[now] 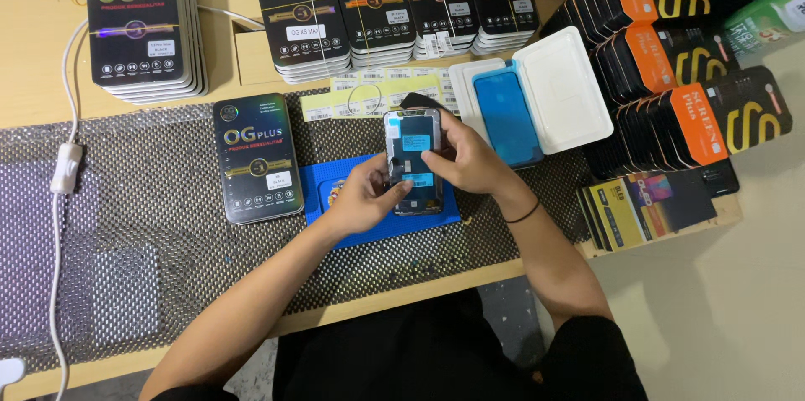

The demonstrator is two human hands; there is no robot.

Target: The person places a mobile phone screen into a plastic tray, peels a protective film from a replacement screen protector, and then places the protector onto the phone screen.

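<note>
A phone screen assembly is held back side up between both hands, just above a blue work mat. It is gripped by the left hand along its lower left edge, thumb laid over the back near a blue tab, and by the right hand along its right edge, fingers curled around it (a dark band is worn on that wrist). The panel's back is seen as dark, with silvery shielding and two small blue patches.

Just beside the mat on the left, a single black retail box lies flat on the grey mesh mat by which the wooden table is covered. Behind the hands, yellow label strips are laid out, and an open white plastic case is seen with a blue sheet in it. Further back, stacks of black boxes are lined up, with a separate stack at the far left. Orange-and-black boxes are ranked at the right. A white cable with an inline switch runs down the left side.
</note>
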